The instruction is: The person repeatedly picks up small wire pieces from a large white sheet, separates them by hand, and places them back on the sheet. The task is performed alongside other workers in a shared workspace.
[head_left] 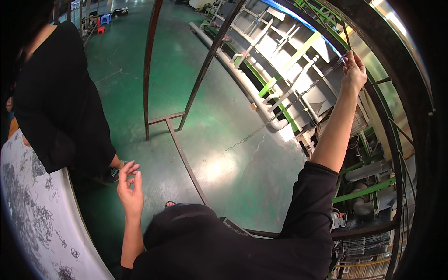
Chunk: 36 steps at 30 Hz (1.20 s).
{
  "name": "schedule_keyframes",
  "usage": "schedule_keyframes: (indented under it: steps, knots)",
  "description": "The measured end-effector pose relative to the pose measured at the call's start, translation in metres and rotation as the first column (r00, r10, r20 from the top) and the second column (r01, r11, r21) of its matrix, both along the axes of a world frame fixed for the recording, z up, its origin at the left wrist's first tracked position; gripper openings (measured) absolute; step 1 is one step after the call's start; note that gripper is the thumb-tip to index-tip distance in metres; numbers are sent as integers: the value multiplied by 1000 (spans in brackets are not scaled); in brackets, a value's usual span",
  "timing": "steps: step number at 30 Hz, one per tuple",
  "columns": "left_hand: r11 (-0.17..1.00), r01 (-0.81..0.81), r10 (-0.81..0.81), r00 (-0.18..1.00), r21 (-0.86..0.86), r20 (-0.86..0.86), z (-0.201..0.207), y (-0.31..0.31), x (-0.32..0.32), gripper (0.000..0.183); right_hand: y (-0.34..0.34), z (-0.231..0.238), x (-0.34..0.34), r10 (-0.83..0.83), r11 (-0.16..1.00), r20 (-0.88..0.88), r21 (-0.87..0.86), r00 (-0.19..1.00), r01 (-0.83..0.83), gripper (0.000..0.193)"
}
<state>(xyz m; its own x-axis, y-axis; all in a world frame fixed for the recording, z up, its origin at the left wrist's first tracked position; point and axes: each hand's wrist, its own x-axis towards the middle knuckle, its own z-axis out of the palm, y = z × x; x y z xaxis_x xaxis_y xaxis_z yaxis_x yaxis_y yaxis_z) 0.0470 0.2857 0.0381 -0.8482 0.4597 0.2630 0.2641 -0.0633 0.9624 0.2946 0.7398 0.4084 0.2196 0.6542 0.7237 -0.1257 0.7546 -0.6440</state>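
My right hand (354, 72) is raised at the upper right, its fingers pinched together beside the dark metal frame (383, 100). What lies between the fingertips is too small to make out. A thin chain (284, 111) slants down from near that hand across the view. My left hand (130, 189) hangs over the floor at the lower left, fingers bent and thumb apart, with nothing visible in it. To its left is a white table (84, 233) strewn with small dark wire-like pieces (37, 214), some tangled in clumps.
A person in black (60, 93) stands close at the left, beside the table. Ahead rises a brown metal rack (179, 156) on the green floor (116, 107). Grey pipes (252, 93) and green-framed machinery run along the right. Small stools (105, 19) stand far off at the left.
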Motion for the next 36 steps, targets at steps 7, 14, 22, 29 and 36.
schedule_keyframes:
  steps: [7, 14, 22, 29, 36]
  knots:
    - [1000, 14, -14, 1000, 0, 16, -1, 4, 3, 29, 23, -1, 5, 0, 1000, 2, 3, 1000, 0, 29]
    - [1000, 4, -4, 1000, -14, 6, -2, 5, 6, 29, 13, -5, 3, -64, 995, 43, 83, 997, 60, 28]
    - [986, -45, 59, 994, -160, 87, -34, -25, 6, 28, -27, -174, 22, -247, 956, 51, 177, 968, 235, 19]
    - [937, -94, 132, 987, -337, 92, -47, -56, 2, 27, -65, -509, 34, 15, 681, 538, -623, 843, 385, 20]
    - [934, -118, 155, 984, -338, 85, -45, -60, 10, 27, -73, -578, 6, 61, 736, 560, -584, 826, 342, 28]
